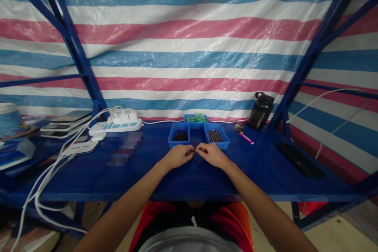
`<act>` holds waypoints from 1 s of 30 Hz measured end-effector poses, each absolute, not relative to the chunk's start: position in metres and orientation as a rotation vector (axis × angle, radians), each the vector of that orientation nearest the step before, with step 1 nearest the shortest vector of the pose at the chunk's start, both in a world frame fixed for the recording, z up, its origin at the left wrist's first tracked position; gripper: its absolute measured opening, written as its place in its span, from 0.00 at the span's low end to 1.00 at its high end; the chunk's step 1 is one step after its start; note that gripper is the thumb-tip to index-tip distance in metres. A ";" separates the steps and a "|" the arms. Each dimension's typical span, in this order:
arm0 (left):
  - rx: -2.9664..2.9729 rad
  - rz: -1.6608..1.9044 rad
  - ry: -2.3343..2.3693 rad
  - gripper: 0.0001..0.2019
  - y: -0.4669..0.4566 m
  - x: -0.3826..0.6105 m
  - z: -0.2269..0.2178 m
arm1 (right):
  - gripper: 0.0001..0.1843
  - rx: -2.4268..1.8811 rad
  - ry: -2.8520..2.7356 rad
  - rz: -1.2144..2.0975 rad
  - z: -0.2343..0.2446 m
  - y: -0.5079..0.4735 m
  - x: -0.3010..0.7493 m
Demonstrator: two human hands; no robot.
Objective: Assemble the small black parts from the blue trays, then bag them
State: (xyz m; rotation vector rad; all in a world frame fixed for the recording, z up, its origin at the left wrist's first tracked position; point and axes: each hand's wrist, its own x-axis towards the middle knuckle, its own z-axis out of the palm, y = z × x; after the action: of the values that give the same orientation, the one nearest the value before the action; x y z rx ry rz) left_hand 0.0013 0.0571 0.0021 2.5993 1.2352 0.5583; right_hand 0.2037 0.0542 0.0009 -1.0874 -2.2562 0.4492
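My left hand [177, 156] and my right hand [212, 154] meet fingertip to fingertip over the blue table [189, 177], both pinched on a tiny dark part [195, 150] that is too small to name. Just beyond them stand three small blue trays: the left tray [179, 135] holds dark bits, the right tray [216, 136] holds brownish bits, and the far tray [196, 118] holds green pieces.
A white power strip [116, 124] with plugs and white cables [59, 157] lies at the left, beside stacked flat devices [63, 124]. A dark bottle [261, 111] stands at the back right, a pink marker [246, 138] near it, a black flat object [299, 160] at the right.
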 end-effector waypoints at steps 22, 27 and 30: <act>2.574 0.688 1.116 0.09 0.057 0.000 0.005 | 0.08 -1.172 -2.363 0.314 -0.002 0.059 0.207; 2.550 0.697 1.080 0.10 0.053 0.002 0.009 | 0.07 -1.057 -2.463 0.361 -0.006 0.058 0.204; 2.550 0.697 1.058 0.09 0.052 0.002 0.012 | 0.09 -0.997 -2.411 0.500 -0.008 0.059 0.203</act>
State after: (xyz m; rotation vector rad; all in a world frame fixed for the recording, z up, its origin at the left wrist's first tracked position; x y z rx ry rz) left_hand 0.0019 0.0518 0.0116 2.5496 1.0583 0.6970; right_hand 0.2035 0.0590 -0.0076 -0.9972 -2.4113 0.5004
